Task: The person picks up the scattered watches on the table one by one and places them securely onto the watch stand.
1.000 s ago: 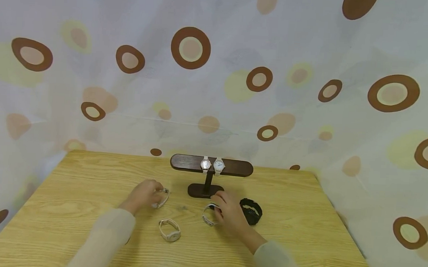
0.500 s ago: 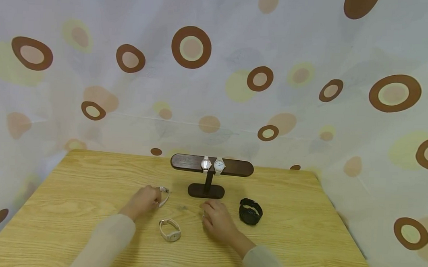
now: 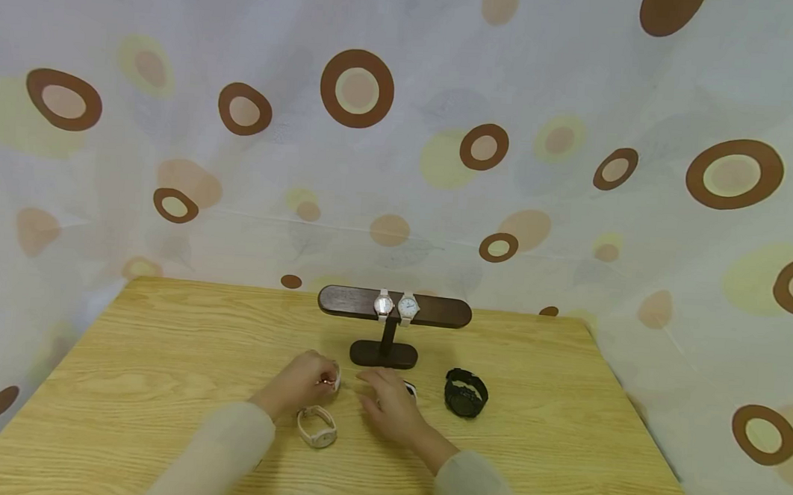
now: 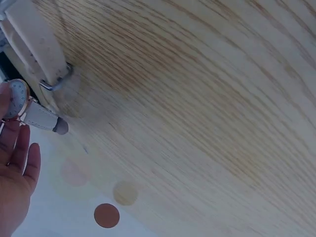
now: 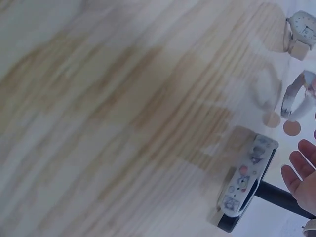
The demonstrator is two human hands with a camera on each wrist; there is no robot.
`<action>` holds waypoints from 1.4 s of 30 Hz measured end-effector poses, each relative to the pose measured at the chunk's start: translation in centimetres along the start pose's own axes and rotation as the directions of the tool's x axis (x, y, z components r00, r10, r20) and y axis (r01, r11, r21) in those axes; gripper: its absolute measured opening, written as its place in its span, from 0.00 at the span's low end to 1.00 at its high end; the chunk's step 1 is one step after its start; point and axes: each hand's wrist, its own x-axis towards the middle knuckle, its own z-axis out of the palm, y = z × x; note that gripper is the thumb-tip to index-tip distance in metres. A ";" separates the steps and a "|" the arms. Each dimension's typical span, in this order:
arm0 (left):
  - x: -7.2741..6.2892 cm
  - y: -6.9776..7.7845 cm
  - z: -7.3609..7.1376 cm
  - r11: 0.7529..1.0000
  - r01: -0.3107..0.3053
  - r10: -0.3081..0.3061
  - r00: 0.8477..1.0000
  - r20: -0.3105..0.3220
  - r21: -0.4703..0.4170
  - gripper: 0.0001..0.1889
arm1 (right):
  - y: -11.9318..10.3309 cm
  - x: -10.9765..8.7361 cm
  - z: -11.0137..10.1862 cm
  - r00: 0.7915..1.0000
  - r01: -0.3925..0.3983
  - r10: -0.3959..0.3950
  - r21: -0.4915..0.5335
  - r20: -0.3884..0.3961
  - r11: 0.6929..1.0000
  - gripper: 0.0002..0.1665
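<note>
My left hand [image 3: 302,383] pinches a white-strapped watch [image 3: 337,379]. In the left wrist view, this hand's fingers [image 4: 32,163] are at the watch's rose-gold-rimmed dial [image 4: 19,101]. My right hand [image 3: 391,408] is left of a white band with a dark part [image 3: 410,389], which it partly hides in the head view. The right wrist view shows small printed pictures on that band [image 5: 247,177]; the fingers there are loosely extended and hold nothing. A cream watch [image 3: 319,438] lies on the table, just in front of the left hand.
Behind the hands stands a dark wooden watch stand [image 3: 346,302] bearing two white watches [image 3: 408,306]. A black watch [image 3: 466,393] lies to the right on the wooden table [image 3: 561,435]. A patterned cloth [image 3: 401,165] hangs behind the table.
My left hand has moved right with the white-strapped watch, which was left of the cream one. My right hand has let go of the printed white band and shifted slightly left.
</note>
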 end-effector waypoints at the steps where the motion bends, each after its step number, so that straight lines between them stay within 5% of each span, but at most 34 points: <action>1: 0.2 0.2 0.1 1.000 -0.012 0.012 1.000 0.007 -0.028 0.07 | -0.1 0.1 0.0 1.000 -0.014 0.014 0.022 0.011 1.000 0.17; 4: 0.7 0.6 0.5 0.991 -0.005 0.008 1.000 0.024 -0.131 0.05 | -0.3 0.2 -0.1 0.998 -0.046 0.043 0.079 0.043 0.996 0.17; 9: 1.0 1.3 0.7 0.964 0.088 -0.081 0.996 0.038 -0.250 0.10 | -0.2 0.3 -0.4 0.987 -0.098 0.072 0.188 0.142 0.977 0.20; 16: 0.9 1.8 0.4 0.898 0.163 -0.134 0.986 0.100 -0.409 0.12 | 0.3 0.7 -0.6 0.971 -0.130 0.062 0.290 0.232 0.948 0.12; 22: 1.0 1.5 0.5 0.871 0.175 -0.116 0.981 0.154 -0.458 0.11 | 0.2 0.8 -0.8 0.955 -0.203 0.109 0.340 0.275 0.918 0.07; 24: 1.0 1.5 0.6 0.873 0.185 -0.126 0.979 0.158 -0.452 0.12 | 0.1 0.7 -0.9 0.946 -0.259 0.151 0.389 0.286 0.884 0.08; 29: 0.8 1.7 1.0 0.891 0.195 -0.193 0.980 0.046 -0.411 0.19 | 0.3 0.5 -0.8 0.926 -0.376 0.295 0.515 0.236 0.771 0.10; 34: 0.8 2.3 1.8 0.918 0.201 -0.250 0.962 -0.106 -0.341 0.27 | 0.4 0.5 -0.6 0.883 -0.446 0.438 0.593 0.169 0.670 0.11; 37: 0.8 2.8 2.2 0.926 0.219 -0.278 0.946 -0.165 -0.307 0.31 | 0.2 0.6 -0.5 0.865 -0.457 0.480 0.619 0.145 0.638 0.12; 42: 0.7 3.4 2.6 0.939 0.226 -0.292 0.923 -0.252 -0.259 0.28 | -0.3 0.6 -0.4 0.868 -0.421 0.485 0.678 0.108 0.602 0.13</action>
